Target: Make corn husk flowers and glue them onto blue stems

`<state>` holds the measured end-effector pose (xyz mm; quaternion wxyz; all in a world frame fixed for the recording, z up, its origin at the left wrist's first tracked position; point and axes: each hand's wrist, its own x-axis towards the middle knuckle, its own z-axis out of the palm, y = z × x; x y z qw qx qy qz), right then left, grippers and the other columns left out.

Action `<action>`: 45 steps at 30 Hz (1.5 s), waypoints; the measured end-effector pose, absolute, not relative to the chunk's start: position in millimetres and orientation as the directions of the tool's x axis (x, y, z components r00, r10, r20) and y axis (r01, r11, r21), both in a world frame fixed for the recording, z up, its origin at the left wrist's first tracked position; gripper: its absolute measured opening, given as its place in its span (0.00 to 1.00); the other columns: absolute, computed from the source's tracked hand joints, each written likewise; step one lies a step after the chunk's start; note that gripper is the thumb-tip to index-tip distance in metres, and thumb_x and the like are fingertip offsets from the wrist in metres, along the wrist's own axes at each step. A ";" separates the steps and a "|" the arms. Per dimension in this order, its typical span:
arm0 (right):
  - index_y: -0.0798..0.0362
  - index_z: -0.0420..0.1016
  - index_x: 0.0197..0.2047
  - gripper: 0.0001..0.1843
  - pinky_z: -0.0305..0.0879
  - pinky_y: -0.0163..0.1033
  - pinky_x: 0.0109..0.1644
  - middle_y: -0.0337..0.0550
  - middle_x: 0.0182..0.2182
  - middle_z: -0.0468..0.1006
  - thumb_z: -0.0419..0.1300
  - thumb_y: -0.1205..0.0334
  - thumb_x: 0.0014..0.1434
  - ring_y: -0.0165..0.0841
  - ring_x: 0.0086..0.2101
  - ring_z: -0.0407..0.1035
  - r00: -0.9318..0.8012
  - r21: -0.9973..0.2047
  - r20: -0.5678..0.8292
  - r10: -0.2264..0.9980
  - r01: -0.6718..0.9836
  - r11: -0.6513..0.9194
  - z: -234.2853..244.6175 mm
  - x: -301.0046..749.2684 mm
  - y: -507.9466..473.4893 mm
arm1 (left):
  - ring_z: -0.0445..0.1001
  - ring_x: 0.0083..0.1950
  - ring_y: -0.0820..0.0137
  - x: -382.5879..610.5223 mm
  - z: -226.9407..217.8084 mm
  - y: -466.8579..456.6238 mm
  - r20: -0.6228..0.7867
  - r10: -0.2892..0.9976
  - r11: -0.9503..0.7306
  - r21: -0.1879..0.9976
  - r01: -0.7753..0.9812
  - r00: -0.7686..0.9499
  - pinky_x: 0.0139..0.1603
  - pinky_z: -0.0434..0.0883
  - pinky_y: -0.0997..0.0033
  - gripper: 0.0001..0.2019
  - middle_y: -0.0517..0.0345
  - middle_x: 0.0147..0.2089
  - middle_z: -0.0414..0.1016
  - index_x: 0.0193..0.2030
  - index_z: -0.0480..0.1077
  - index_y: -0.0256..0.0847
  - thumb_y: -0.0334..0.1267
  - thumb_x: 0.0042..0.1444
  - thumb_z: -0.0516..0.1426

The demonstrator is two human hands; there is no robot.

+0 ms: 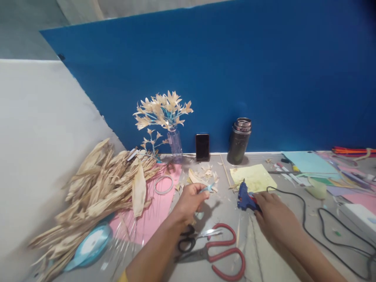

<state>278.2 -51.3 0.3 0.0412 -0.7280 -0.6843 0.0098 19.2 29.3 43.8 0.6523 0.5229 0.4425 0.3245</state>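
My left hand (pixel 189 201) is closed in a pinch on a small light-blue strip of ribbon (pixel 208 188), held above the table; its exact shape is too small to make out. My right hand (pixel 272 209) has its fingers round the handle of a blue glue gun (pixel 244 197), whose nozzle points away toward a yellow paper (pixel 255 176). Red-handled scissors (pixel 225 254) and small black-handled scissors (pixel 188 239) lie between my forearms. Scraps of dried husk (pixel 202 174) are scattered just beyond my left hand.
Dried corn husks (pixel 96 188) and a blue ribbon roll (pixel 91 244) lie left, by a pink sheet (pixel 158 203). Behind stand husk flowers (pixel 164 107) in a clear bottle (pixel 175 145), a phone (pixel 202 147) and a flask (pixel 239 143). A black cord (pixel 304 203) winds at right.
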 end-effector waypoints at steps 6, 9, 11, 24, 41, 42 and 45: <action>0.55 0.78 0.53 0.19 0.64 0.49 0.50 0.56 0.48 0.77 0.60 0.66 0.58 0.51 0.48 0.68 0.056 -0.098 0.059 0.997 0.994 -0.050 -2.5 282.6 -43.4 | 0.47 0.17 0.81 53.2 51.0 65.6 -0.299 0.824 0.234 0.953 0.190 0.482 0.20 0.47 0.78 0.09 0.72 0.16 0.53 0.29 0.68 0.37 0.39 0.54 0.60; 0.54 0.78 0.51 0.17 0.63 0.49 0.50 0.55 0.48 0.77 0.60 0.64 0.58 0.50 0.47 0.68 0.061 -0.130 0.060 0.996 0.990 -0.053 -2.6 284.3 -42.2 | 0.55 0.18 0.81 90.2 47.5 97.0 -0.332 0.814 0.207 0.932 0.297 0.476 0.20 0.53 0.78 0.08 0.66 0.19 0.62 0.32 0.72 0.34 0.37 0.58 0.61; 0.55 0.78 0.51 0.18 0.62 0.48 0.50 0.55 0.47 0.76 0.59 0.65 0.58 0.50 0.47 0.67 0.055 -0.158 0.069 0.996 0.986 -0.044 -4.0 284.9 -42.6 | 0.67 0.25 0.76 117.2 41.0 115.6 -0.369 0.812 0.201 0.904 0.378 0.452 0.26 0.66 0.76 0.09 0.59 0.29 0.72 0.37 0.74 0.32 0.38 0.60 0.61; 0.51 0.75 0.52 0.21 0.69 0.48 0.48 0.50 0.45 0.81 0.59 0.51 0.59 0.47 0.44 0.74 0.334 -0.887 0.100 0.937 0.456 -0.068 -7.9 332.2 -58.8 | 0.75 0.52 0.61 158.9 21.1 142.3 -0.463 0.784 0.209 0.824 0.527 0.414 0.50 0.76 0.53 0.18 0.48 0.57 0.72 0.58 0.69 0.38 0.43 0.65 0.58; 0.54 0.83 0.43 0.25 0.72 0.41 0.33 0.55 0.38 0.82 0.68 0.41 0.52 0.42 0.33 0.75 0.262 -0.987 -0.040 0.964 -0.160 0.003 -11.5 313.0 -76.5 | 0.53 0.19 0.77 120.2 30.0 81.8 -0.138 0.910 0.058 0.976 0.208 0.390 0.23 0.49 0.74 0.04 0.68 0.16 0.59 0.22 0.71 0.37 0.33 0.45 0.58; 0.54 0.83 0.43 0.25 0.72 0.40 0.33 0.54 0.38 0.82 0.68 0.41 0.53 0.41 0.32 0.74 0.236 -0.988 -0.048 0.971 -0.154 -0.011 -11.5 311.7 -76.5 | 0.54 0.20 0.76 121.3 29.6 81.2 -0.126 0.913 0.047 0.977 0.209 0.387 0.24 0.50 0.74 0.04 0.67 0.17 0.61 0.22 0.71 0.37 0.32 0.45 0.58; 0.54 0.83 0.44 0.26 0.71 0.39 0.32 0.53 0.36 0.82 0.67 0.40 0.53 0.39 0.30 0.72 0.192 -0.992 -0.055 0.980 -0.126 -0.030 -12.3 308.8 -73.9 | 0.59 0.24 0.75 123.3 29.2 78.1 -0.088 0.923 0.007 0.977 0.212 0.376 0.26 0.54 0.74 0.04 0.64 0.20 0.66 0.21 0.71 0.38 0.31 0.44 0.58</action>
